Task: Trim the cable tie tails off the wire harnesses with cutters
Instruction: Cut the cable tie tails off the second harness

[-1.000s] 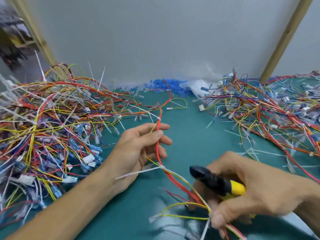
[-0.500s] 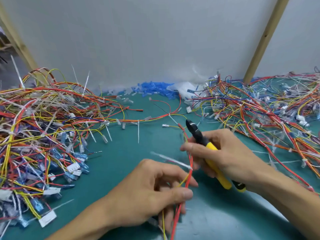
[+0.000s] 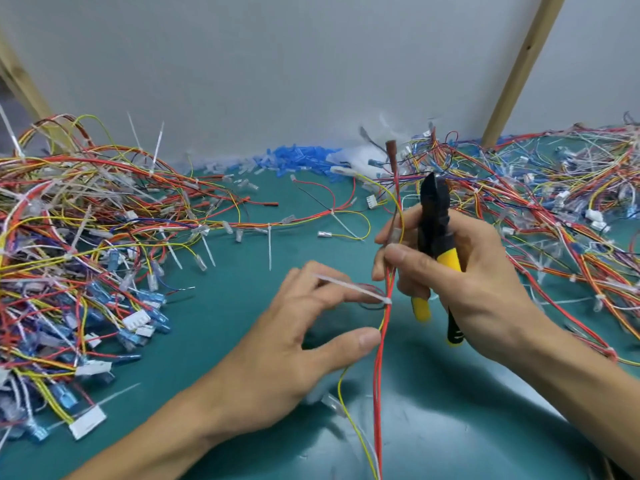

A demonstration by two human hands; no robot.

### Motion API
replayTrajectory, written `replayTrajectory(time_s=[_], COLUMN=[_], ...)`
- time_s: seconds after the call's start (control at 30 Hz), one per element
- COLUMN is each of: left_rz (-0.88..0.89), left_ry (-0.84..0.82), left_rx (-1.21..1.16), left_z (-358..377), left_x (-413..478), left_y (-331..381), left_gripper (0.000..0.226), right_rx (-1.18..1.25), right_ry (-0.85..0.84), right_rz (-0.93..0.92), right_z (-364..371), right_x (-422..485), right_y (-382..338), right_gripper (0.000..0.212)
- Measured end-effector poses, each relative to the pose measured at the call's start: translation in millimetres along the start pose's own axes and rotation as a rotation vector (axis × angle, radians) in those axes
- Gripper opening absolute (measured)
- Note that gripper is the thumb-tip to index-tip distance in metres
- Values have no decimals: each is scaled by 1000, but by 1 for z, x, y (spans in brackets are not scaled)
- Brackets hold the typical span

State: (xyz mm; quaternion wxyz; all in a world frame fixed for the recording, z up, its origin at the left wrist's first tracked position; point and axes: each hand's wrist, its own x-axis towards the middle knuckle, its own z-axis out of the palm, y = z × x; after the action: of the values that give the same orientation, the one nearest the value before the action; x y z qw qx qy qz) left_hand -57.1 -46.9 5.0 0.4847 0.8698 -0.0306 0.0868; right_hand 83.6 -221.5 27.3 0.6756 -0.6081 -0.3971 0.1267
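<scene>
Cutters (image 3: 434, 216) now upright, tie tail (image 3: 349, 287) leftward

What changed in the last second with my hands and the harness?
The right hand rose with the cutters, now pinching the harness upright. The left hand loosened its grip and opened. The tie tail remains uncut; wire piles unchanged.

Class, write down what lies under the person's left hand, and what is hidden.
Under the left hand lies the green mat, with a yellow wire and a pale connector showing below the thumb. Whatever sits beneath the palm itself is covered.
</scene>
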Motion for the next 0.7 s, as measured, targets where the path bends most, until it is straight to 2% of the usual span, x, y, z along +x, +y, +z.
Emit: replayTrajectory(time_s=[0.07,0.13,0.27,0.33,0.4,0.5,0.53,0.6,0.7], left_rz=[-61,-104,-100,-121,-114,-52,-48,-51,-52], left_ry=[-98,-112,-69,-95,-98,63,120,191,249], left_rx=[-242,-439,-566,-568,-461,-169,-136,-161,-330], left_z=[7,10,5,5,8,10,8,7,12], left_x=[2,2,3,2,2,-1,-1,-3,-6], left_y=[4,5,6,8,7,2,1,-2,-3], left_gripper=[30,24,9,17,17,24,24,24,23], right_rx=[-10,-31,-83,-108,-131,-125,-121,-105,-122], right_ry=[53,121,199,209,200,206,215,225,184], right_rz=[-40,-91,-172,-194,-197,-169,-154,-131,-97], right_z=[2,5,12,14,17,20,21,22,21], right_x=[0,-1,-2,-3,-4,-3,-2,-1,-1], right_y=[1,3,7,11,16,23,24,27,32], right_gripper=[11,16,14,13,9,10,9,10,12])
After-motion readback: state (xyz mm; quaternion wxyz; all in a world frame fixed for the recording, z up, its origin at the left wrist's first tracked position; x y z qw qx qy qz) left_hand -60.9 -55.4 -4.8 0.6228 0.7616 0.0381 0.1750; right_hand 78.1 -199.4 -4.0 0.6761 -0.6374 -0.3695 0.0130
